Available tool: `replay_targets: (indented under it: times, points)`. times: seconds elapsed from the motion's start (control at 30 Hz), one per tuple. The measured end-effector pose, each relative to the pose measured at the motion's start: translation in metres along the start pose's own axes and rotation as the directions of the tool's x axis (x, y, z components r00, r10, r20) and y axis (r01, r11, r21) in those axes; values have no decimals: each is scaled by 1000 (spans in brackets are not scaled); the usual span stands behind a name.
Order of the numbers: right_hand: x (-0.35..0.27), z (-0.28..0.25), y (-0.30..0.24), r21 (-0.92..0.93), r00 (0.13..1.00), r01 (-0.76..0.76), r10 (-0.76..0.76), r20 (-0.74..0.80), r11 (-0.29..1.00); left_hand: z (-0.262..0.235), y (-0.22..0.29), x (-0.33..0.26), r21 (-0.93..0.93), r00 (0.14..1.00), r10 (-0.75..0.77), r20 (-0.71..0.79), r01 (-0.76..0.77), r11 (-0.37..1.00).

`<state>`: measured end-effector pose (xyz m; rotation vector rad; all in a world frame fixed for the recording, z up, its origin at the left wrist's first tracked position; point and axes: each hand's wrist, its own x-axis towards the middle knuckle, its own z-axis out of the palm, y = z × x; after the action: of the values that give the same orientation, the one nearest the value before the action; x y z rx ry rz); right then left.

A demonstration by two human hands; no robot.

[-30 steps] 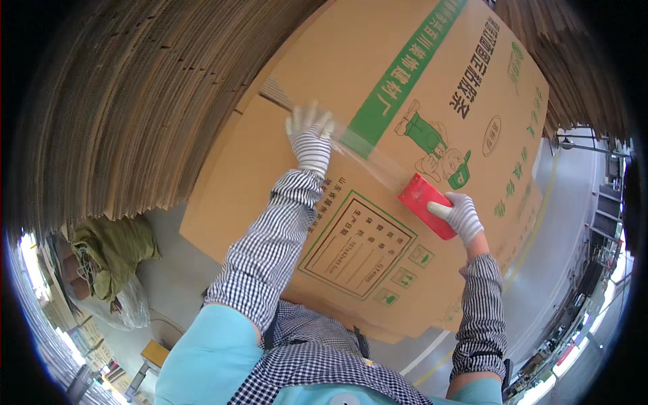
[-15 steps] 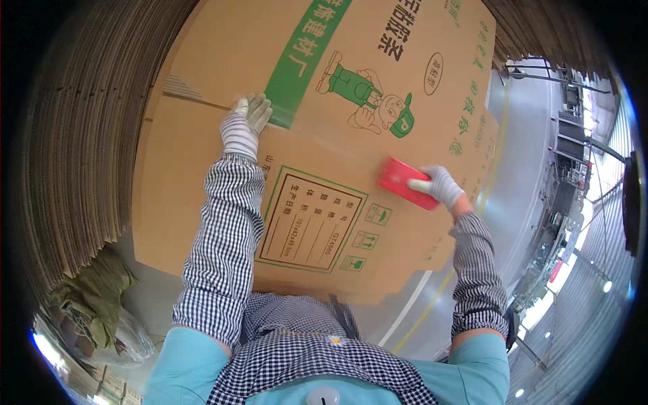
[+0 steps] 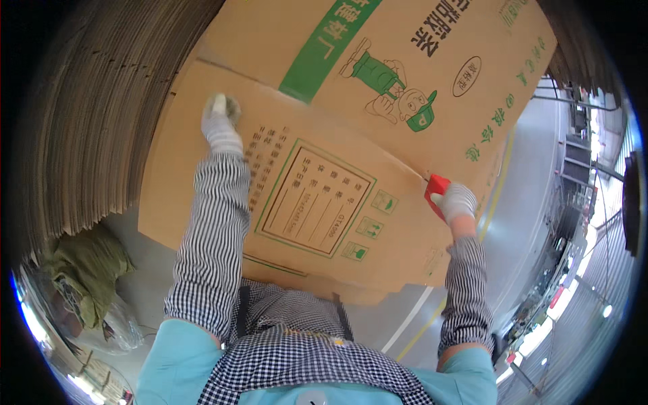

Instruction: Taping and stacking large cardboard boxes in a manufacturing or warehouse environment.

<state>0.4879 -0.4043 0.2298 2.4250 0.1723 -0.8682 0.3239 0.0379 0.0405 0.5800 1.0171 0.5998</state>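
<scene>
Gripping a red hand tool (image 3: 437, 194) in the fingers of the right hand (image 3: 459, 202), at three o'clock on a printed carton (image 3: 413, 233); half-curled at ten in the left hand (image 3: 221, 123), too blurred to tell if gripping. Apparently closed along the seam (image 3: 405, 164) thus far; seemingly unfinished beyond, toward four.

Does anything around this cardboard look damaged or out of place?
No clear damage shows on the printed cardboard. Only the green sack looks untidy, slumped in crumpled folds at lower left beside clear plastic, unlike the neatly layered stack nearby.
</scene>
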Motion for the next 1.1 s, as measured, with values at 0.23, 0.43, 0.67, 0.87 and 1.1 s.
replay_targets:
  times: [0.23,0.43,0.67,0.87,1.1]
  points:
    - [-95,33,7,931,896,351,-323,-303,100,49,-80,-233,368,516,-673,529,576,730]
    - [-115,27,-26,902,842,418,-418,-341,105,64,-76,-264,138,443,-577,686,700,701]
    - [-98,22,-67,895,812,439,-462,-357,79,58,-43,-228,100,527,-594,608,692,715]
    - [-85,-8,-119,854,731,516,-554,-398,67,32,-54,-170,148,553,-615,562,664,733]
    - [-37,-11,-142,780,799,481,-566,-203,399,-9,19,-26,589,978,198,-59,-126,798]
